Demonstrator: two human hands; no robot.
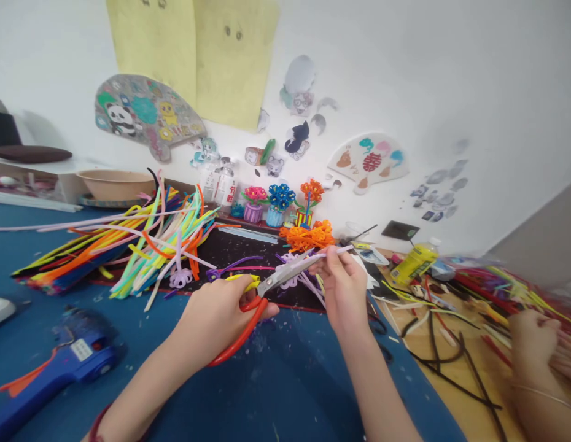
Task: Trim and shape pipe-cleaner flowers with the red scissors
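Now the left hand (216,316) grips the scissors (262,294), blades around the pale fuzzy stick (334,250) pinched by the right hand (343,282), not cut through yet.

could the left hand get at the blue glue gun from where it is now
Probably not right away: the left hand is full, closed on the red-handled scissors. The blue plastic glue gun lies to its left on the blue table, with nothing between them.
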